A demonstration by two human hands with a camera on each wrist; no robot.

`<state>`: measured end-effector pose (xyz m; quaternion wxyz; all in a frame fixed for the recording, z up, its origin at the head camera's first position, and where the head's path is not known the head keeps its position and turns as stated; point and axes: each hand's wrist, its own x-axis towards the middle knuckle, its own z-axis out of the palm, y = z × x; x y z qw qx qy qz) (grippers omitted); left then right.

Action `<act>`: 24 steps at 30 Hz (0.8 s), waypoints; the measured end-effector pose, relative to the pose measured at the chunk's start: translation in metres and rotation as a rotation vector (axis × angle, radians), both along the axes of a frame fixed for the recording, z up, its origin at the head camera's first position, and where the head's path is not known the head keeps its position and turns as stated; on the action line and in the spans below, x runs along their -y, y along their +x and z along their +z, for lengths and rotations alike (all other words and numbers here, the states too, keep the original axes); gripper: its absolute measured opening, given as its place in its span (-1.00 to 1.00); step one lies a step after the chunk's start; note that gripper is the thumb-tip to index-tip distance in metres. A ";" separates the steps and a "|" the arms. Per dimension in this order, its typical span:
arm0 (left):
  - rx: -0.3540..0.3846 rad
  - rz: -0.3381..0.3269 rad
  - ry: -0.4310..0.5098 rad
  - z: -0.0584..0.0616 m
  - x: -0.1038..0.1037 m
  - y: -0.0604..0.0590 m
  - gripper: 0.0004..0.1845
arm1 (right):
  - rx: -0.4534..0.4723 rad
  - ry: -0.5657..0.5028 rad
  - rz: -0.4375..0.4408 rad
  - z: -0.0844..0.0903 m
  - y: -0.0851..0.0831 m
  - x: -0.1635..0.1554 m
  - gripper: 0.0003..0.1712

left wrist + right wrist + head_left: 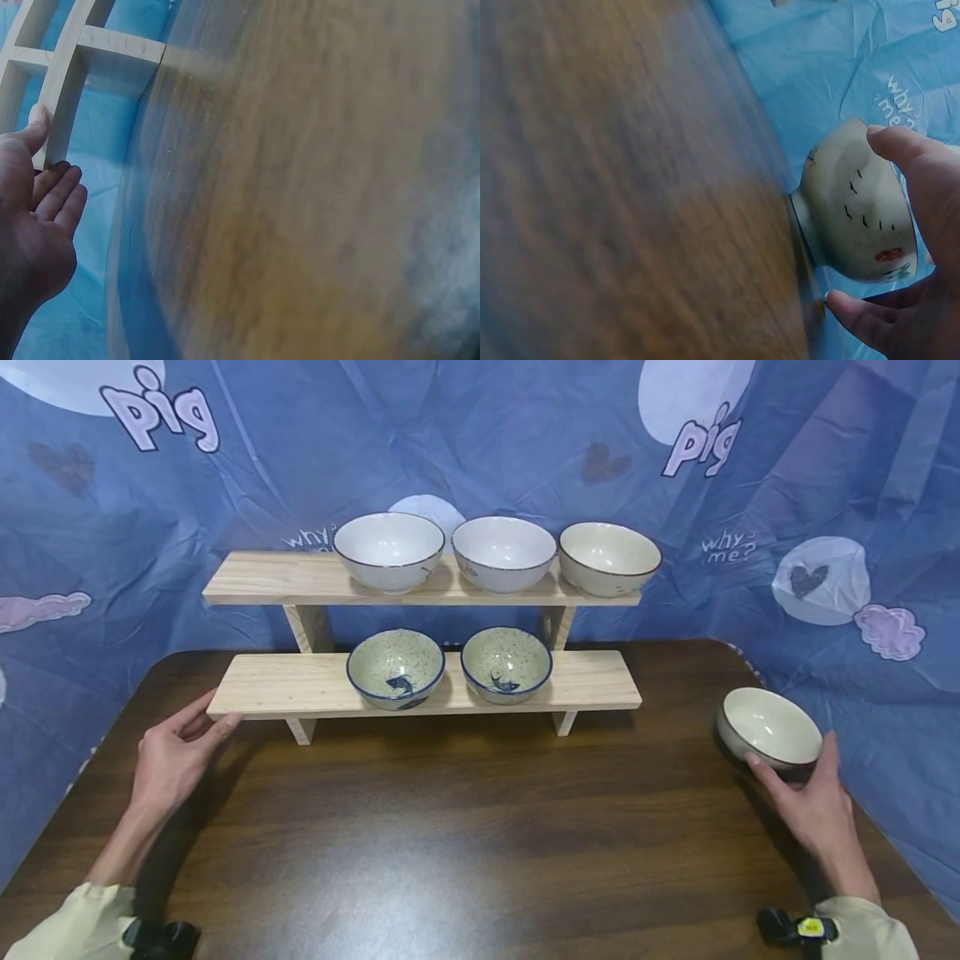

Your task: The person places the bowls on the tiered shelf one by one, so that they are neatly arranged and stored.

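At the left end of the two-tier wooden shelf (277,683), my left hand (171,758) pinches the lower board, its thumb on the front edge; the left wrist view shows this board end (56,135) between thumb and fingers. Far to the right, my right hand (813,814) holds a cream bowl (772,723) with a dark rim. Its thumb lies at the rim and the fingers go round the right side. Small dark marks and a red patch decorate the bowl's outside (862,206) in the right wrist view. Whether its foot touches the table, I cannot tell.
Two white bowls, left (390,547) and middle (504,552), and a cream bowl (609,556) stand on the upper board. Below them are two speckled blue-rimmed bowls, left (395,667) and right (506,664). A brown table (480,827) meets a blue printed cloth (480,435) behind.
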<state>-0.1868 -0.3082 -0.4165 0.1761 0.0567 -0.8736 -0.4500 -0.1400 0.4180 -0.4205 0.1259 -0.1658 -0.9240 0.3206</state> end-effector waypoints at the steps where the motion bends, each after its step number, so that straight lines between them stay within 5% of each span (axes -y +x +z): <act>1: 0.000 -0.001 0.001 0.000 0.000 0.000 -0.35 | 0.003 -0.002 0.000 0.000 -0.001 -0.001 0.21; 8: 0.009 -0.003 -0.008 0.000 0.001 0.000 -0.34 | 0.026 -0.009 0.010 -0.002 -0.005 -0.005 0.26; 24: 0.016 0.001 0.001 -0.002 0.002 -0.001 -0.33 | -0.074 -0.030 0.009 -0.009 -0.017 -0.008 0.27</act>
